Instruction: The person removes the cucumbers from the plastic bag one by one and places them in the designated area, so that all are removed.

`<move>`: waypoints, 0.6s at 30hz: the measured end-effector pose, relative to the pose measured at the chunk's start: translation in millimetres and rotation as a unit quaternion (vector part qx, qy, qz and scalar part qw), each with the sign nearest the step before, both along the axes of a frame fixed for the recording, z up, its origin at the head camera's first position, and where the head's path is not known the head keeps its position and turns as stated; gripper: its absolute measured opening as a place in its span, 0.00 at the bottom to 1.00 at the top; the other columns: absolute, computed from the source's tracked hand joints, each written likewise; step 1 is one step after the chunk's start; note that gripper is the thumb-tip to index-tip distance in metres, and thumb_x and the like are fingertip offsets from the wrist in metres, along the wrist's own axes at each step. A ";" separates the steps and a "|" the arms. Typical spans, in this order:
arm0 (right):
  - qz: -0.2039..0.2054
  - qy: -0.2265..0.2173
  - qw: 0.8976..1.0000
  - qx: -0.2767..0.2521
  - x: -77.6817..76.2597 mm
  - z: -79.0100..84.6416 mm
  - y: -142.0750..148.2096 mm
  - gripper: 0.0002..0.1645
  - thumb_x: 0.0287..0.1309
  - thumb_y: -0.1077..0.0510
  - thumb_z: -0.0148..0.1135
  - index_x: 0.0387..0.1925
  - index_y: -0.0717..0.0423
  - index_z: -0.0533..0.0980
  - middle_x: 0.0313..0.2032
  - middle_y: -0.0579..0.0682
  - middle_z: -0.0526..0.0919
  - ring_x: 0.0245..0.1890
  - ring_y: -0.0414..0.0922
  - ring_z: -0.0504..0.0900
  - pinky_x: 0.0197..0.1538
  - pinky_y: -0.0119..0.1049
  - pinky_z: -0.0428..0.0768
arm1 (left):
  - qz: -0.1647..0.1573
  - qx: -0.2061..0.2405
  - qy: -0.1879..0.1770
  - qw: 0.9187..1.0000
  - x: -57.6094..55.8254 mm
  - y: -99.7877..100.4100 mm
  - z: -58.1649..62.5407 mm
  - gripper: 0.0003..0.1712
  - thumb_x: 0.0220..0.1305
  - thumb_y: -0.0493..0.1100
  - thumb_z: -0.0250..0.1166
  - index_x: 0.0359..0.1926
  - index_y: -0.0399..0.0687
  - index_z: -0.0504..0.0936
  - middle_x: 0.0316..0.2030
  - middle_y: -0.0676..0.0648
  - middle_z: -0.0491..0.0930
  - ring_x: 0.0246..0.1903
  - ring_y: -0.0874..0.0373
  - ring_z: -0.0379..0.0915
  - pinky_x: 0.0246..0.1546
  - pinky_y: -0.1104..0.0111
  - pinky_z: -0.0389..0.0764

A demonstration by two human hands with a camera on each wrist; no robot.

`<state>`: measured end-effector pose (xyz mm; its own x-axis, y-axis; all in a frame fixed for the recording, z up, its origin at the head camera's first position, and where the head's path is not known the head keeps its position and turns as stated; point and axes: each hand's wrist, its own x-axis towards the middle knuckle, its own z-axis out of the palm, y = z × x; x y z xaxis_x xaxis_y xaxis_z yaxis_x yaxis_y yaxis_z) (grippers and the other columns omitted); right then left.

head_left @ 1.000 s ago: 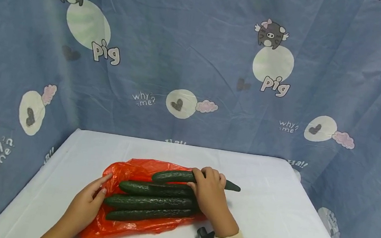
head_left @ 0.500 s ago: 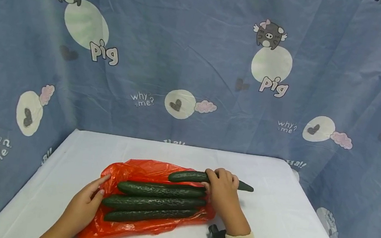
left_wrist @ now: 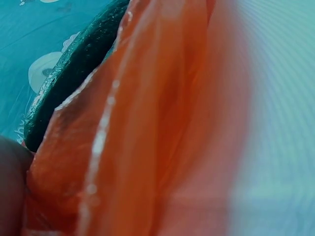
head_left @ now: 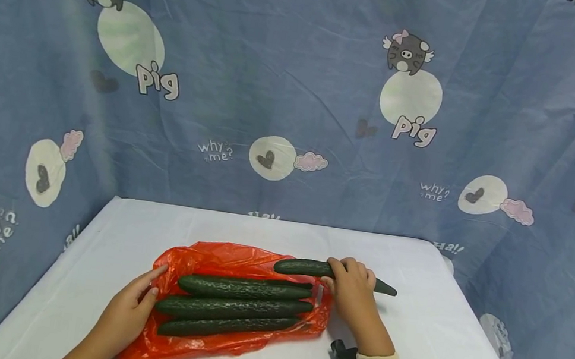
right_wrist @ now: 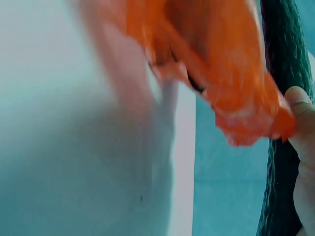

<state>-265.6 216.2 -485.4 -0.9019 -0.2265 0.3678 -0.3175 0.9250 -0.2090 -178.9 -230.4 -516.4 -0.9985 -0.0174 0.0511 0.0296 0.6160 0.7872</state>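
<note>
My right hand [head_left: 352, 286] grips a long dark green cucumber [head_left: 303, 267] around its middle, near the bag's right end. In the right wrist view, the thumb [right_wrist: 298, 96] lies along the cucumber's side. Three more cucumbers [head_left: 244, 289] lie side by side on a thin red plastic bag [head_left: 227, 251]. At the bag's left edge rests my left hand [head_left: 126, 309], its index finger stretched along the plastic and its thumb parted from it. The left wrist view is mostly filled by the bag's folds [left_wrist: 138, 128], with a cucumber [left_wrist: 64, 78] behind.
A white-covered table [head_left: 424, 340] extends to both sides of the bag. Behind it hangs a blue cloth [head_left: 339, 198] printed with pigs and words. A small black device [head_left: 341, 352] sits at the right wrist.
My right hand has slid the cucumber to the right, partly past the bag's right end. The bag's right end has spread slightly rightward. My left hand has stayed at the bag's left edge.
</note>
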 end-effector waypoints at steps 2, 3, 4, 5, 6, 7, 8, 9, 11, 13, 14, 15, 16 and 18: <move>-0.001 0.001 1.000 0.000 -2.1 -0.9 4.6 0.26 0.70 0.44 0.65 0.65 0.48 0.77 0.53 0.55 0.79 0.58 0.57 0.75 0.65 0.65 0.64 | 0.000 -0.001 0.001 1.000 -0.6 -0.2 -0.1 0.31 0.82 0.39 0.49 0.82 0.50 0.59 0.78 0.33 0.60 0.76 0.30 0.55 0.70 0.33 0.65; -0.002 0.001 1.000 -0.001 -3.1 -1.4 6.7 0.26 0.70 0.44 0.65 0.65 0.48 0.77 0.53 0.55 0.79 0.58 0.58 0.75 0.66 0.65 0.64 | 0.000 -0.003 0.002 1.000 -0.8 -0.5 -0.1 0.31 0.82 0.39 0.49 0.82 0.50 0.60 0.78 0.33 0.60 0.76 0.30 0.55 0.70 0.33 0.65; -0.003 0.001 1.000 -0.001 -4.1 -2.2 9.1 0.27 0.70 0.44 0.65 0.65 0.48 0.77 0.53 0.55 0.79 0.58 0.58 0.75 0.66 0.65 0.64 | 0.001 -0.003 0.002 1.000 -0.8 -0.5 -0.2 0.31 0.82 0.39 0.49 0.82 0.50 0.60 0.78 0.33 0.61 0.76 0.30 0.55 0.70 0.33 0.65; -0.005 0.002 1.000 -0.003 -4.9 -3.0 11.2 0.27 0.70 0.44 0.66 0.65 0.48 0.77 0.53 0.55 0.79 0.58 0.58 0.75 0.66 0.65 0.63 | 0.001 -0.005 0.001 1.000 -0.5 -0.6 0.1 0.31 0.82 0.39 0.49 0.82 0.50 0.60 0.78 0.33 0.61 0.76 0.30 0.55 0.70 0.33 0.65; -0.005 0.002 1.000 -0.007 -5.6 -4.1 13.5 0.27 0.70 0.44 0.66 0.65 0.48 0.78 0.52 0.55 0.79 0.57 0.58 0.75 0.66 0.65 0.63 | 0.002 -0.005 -0.001 1.000 -0.3 -0.8 0.5 0.31 0.82 0.39 0.49 0.82 0.50 0.60 0.78 0.33 0.60 0.76 0.30 0.55 0.70 0.33 0.64; -0.006 0.002 1.000 -0.010 -6.2 -5.3 15.7 0.27 0.69 0.45 0.66 0.65 0.48 0.78 0.52 0.55 0.79 0.57 0.58 0.75 0.66 0.65 0.62 | 0.002 -0.005 -0.001 1.000 -0.1 -0.9 0.8 0.31 0.82 0.39 0.49 0.82 0.50 0.60 0.78 0.33 0.60 0.76 0.30 0.55 0.70 0.33 0.64; -0.009 -0.002 1.000 -0.012 -6.5 -6.2 17.9 0.27 0.69 0.44 0.66 0.65 0.48 0.78 0.53 0.55 0.79 0.58 0.59 0.75 0.66 0.65 0.62 | 0.002 -0.005 -0.001 1.000 0.2 -1.0 1.1 0.31 0.82 0.39 0.49 0.82 0.50 0.60 0.78 0.33 0.60 0.76 0.30 0.55 0.70 0.33 0.64; -0.011 -0.004 1.000 -0.013 -6.7 -7.1 20.3 0.27 0.69 0.44 0.66 0.65 0.48 0.78 0.53 0.56 0.80 0.58 0.59 0.75 0.66 0.64 0.61 | 0.001 -0.005 -0.001 1.000 0.4 -1.1 1.1 0.31 0.82 0.39 0.49 0.82 0.50 0.60 0.78 0.33 0.60 0.76 0.30 0.55 0.70 0.33 0.65; -0.014 -0.009 1.000 -0.015 -6.3 -7.4 25.3 0.26 0.70 0.45 0.66 0.65 0.48 0.78 0.53 0.56 0.80 0.58 0.59 0.74 0.66 0.65 0.61 | -0.001 -0.005 0.002 1.000 0.4 -1.0 1.0 0.31 0.82 0.38 0.49 0.82 0.49 0.59 0.78 0.32 0.60 0.76 0.29 0.55 0.70 0.33 0.65; -0.018 -0.013 1.000 -0.011 -6.5 -7.6 30.9 0.26 0.70 0.45 0.66 0.65 0.48 0.78 0.54 0.56 0.80 0.58 0.59 0.74 0.66 0.65 0.61 | -0.004 -0.003 0.006 1.000 0.3 -0.7 0.8 0.32 0.82 0.38 0.49 0.82 0.49 0.59 0.78 0.32 0.60 0.76 0.29 0.55 0.70 0.33 0.65; -0.019 -0.015 1.000 -0.009 -6.8 -7.5 33.9 0.26 0.70 0.45 0.66 0.65 0.48 0.78 0.54 0.56 0.80 0.58 0.59 0.74 0.66 0.66 0.61 | -0.005 -0.003 0.007 1.000 0.1 -0.5 0.7 0.32 0.82 0.38 0.49 0.82 0.49 0.59 0.78 0.32 0.60 0.76 0.29 0.55 0.70 0.33 0.65; -0.021 -0.016 1.000 -0.006 -7.3 -7.5 37.0 0.26 0.70 0.45 0.66 0.65 0.48 0.77 0.54 0.56 0.80 0.58 0.60 0.75 0.66 0.66 0.61 | -0.005 -0.002 0.008 1.000 0.0 -0.3 0.4 0.32 0.82 0.37 0.49 0.82 0.49 0.59 0.78 0.32 0.60 0.76 0.29 0.55 0.70 0.33 0.66; -0.022 -0.017 1.000 -0.006 -7.8 -7.4 40.0 0.26 0.70 0.45 0.66 0.65 0.49 0.77 0.54 0.56 0.80 0.59 0.60 0.75 0.66 0.66 0.61 | -0.005 -0.002 0.009 1.000 0.0 -0.1 0.3 0.32 0.82 0.37 0.49 0.82 0.49 0.59 0.78 0.32 0.60 0.76 0.29 0.55 0.69 0.34 0.66; -0.025 -0.019 0.999 -0.004 -9.2 -7.7 45.6 0.27 0.70 0.45 0.66 0.65 0.49 0.77 0.55 0.56 0.80 0.59 0.61 0.74 0.65 0.67 0.61 | -0.005 -0.001 0.008 1.000 0.2 0.0 0.2 0.31 0.82 0.38 0.49 0.82 0.49 0.59 0.78 0.32 0.60 0.76 0.29 0.55 0.69 0.34 0.66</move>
